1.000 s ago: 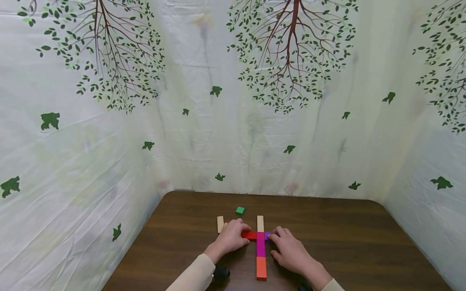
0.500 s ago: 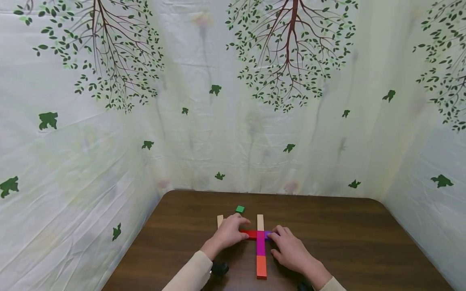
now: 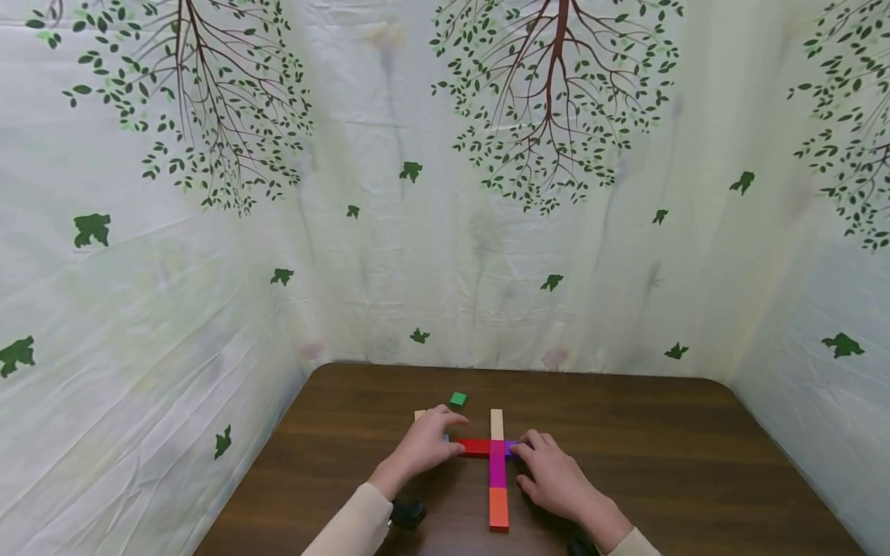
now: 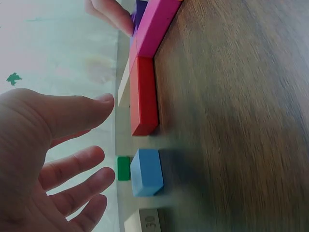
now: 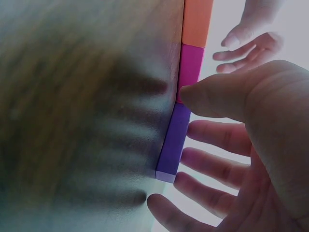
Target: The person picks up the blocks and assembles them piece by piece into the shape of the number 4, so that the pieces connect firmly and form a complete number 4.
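Flat coloured blocks form a cross on the table: a magenta block in the middle, an orange block nearest me, a plain wooden block beyond, a red block to the left and a purple block to the right. My left hand hovers by the red block's free end, fingers spread and holding nothing. Below that hand, in the left wrist view, sits a blue block, apart from the red one. The fingers of my right hand touch the purple block, its thumb apart from them.
A small green block lies farther back on the brown table. Beside the left hand, a wooden block marked 30 is partly hidden in the head view. White cloth with leaf prints hangs round the table.
My left hand has let go of the red block and drawn back to the left, uncovering more of it. My right hand stays at the purple block.
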A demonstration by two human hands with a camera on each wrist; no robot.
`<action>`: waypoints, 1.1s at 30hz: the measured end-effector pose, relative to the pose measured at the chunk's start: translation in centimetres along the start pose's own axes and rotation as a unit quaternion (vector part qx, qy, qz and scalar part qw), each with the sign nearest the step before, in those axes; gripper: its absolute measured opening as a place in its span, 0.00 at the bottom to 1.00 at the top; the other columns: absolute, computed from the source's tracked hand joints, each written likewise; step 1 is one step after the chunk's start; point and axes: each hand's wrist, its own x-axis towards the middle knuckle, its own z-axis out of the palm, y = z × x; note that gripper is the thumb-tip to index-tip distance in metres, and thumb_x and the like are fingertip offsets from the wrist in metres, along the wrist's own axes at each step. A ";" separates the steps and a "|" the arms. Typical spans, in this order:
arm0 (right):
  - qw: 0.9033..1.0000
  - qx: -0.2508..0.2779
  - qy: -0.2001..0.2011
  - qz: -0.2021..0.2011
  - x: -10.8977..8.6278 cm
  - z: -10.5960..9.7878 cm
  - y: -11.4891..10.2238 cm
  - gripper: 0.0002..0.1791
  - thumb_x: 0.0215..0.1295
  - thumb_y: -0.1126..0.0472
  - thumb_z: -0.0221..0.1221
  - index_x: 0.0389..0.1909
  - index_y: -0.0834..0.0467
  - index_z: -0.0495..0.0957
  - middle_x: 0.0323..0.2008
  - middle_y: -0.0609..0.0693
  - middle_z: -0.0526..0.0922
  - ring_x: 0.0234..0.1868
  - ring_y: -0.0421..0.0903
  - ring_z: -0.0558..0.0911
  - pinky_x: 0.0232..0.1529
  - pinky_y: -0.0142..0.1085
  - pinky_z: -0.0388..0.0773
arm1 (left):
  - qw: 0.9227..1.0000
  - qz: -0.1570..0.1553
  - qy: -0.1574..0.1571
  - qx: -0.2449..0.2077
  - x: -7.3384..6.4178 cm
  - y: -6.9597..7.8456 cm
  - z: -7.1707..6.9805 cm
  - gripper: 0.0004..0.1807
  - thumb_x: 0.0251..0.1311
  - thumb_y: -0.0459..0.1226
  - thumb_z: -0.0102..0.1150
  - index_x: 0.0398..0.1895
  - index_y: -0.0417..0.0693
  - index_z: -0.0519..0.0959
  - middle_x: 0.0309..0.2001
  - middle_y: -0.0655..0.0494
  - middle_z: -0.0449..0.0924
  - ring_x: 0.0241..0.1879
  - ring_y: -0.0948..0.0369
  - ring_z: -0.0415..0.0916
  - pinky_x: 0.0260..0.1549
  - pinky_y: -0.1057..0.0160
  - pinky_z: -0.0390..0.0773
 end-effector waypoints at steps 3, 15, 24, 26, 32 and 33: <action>1.000 0.001 0.001 0.000 0.0 0.0 0.0 0.25 0.62 0.52 0.69 0.58 0.55 0.80 0.51 0.49 0.74 0.56 0.52 0.74 0.46 0.49 0.80 | 1.000 0.003 0.005 0.001 -0.4 -0.4 -0.4 0.23 0.55 0.40 0.74 0.56 0.50 0.84 0.48 0.51 0.78 0.45 0.55 0.72 0.39 0.57 0.77; 1.000 0.003 0.003 -0.002 0.0 0.0 0.0 0.25 0.62 0.53 0.69 0.58 0.55 0.80 0.51 0.50 0.75 0.56 0.53 0.74 0.47 0.50 0.80 | 0.999 0.004 0.029 0.020 -1.5 -1.7 -1.1 0.23 0.56 0.41 0.73 0.55 0.46 0.84 0.44 0.51 0.80 0.42 0.56 0.73 0.40 0.55 0.75; 1.000 0.007 -0.006 0.003 0.0 -0.1 0.0 0.24 0.63 0.52 0.69 0.58 0.55 0.80 0.52 0.50 0.74 0.56 0.53 0.74 0.46 0.49 0.80 | 0.998 -0.019 0.044 0.029 -2.1 -2.2 -0.3 0.23 0.54 0.40 0.75 0.54 0.46 0.84 0.50 0.52 0.83 0.49 0.52 0.77 0.47 0.48 0.77; 1.000 0.008 -0.006 0.003 0.0 -0.1 -0.1 0.24 0.63 0.52 0.69 0.58 0.55 0.80 0.52 0.50 0.74 0.56 0.53 0.74 0.46 0.49 0.80 | 0.997 -0.025 0.055 0.042 -2.2 -2.2 -0.1 0.23 0.53 0.41 0.75 0.54 0.46 0.85 0.50 0.53 0.83 0.49 0.50 0.77 0.47 0.46 0.76; 1.000 0.008 -0.006 0.006 0.0 0.0 0.0 0.24 0.62 0.52 0.69 0.58 0.55 0.80 0.51 0.49 0.74 0.56 0.52 0.74 0.46 0.49 0.80 | 0.989 -0.031 0.100 0.103 -2.2 -2.6 0.9 0.21 0.49 0.45 0.78 0.47 0.50 0.88 0.45 0.54 0.82 0.44 0.50 0.71 0.42 0.47 0.72; 1.000 0.009 -0.008 0.007 0.0 0.1 0.0 0.24 0.62 0.52 0.69 0.59 0.54 0.80 0.51 0.48 0.74 0.56 0.52 0.74 0.45 0.49 0.80 | 0.988 -0.030 0.104 0.110 -2.2 -2.6 1.1 0.21 0.48 0.45 0.78 0.47 0.51 0.88 0.44 0.54 0.82 0.44 0.50 0.71 0.41 0.47 0.71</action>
